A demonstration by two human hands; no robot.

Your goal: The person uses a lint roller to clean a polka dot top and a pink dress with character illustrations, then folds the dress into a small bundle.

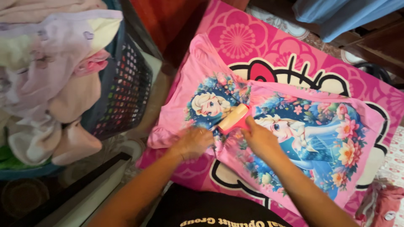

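Spread on a pink blanket (294, 46), the pink printed shirt (198, 71) lies flat, left hand (193, 142) pressing it, right hand (260, 138) gripping a lint roller (233, 119).

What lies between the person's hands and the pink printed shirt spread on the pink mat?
Nothing visible does. The left hand presses directly on the pink printed shirt. The right hand holds a lint roller with a pale roll and pink handle, which rests on the shirt.

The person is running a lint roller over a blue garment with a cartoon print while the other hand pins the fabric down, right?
Not quite: the head view shows the garment is pink, not blue. The right hand does hold the lint roller on the cartoon print, and the left hand pins the fabric down.
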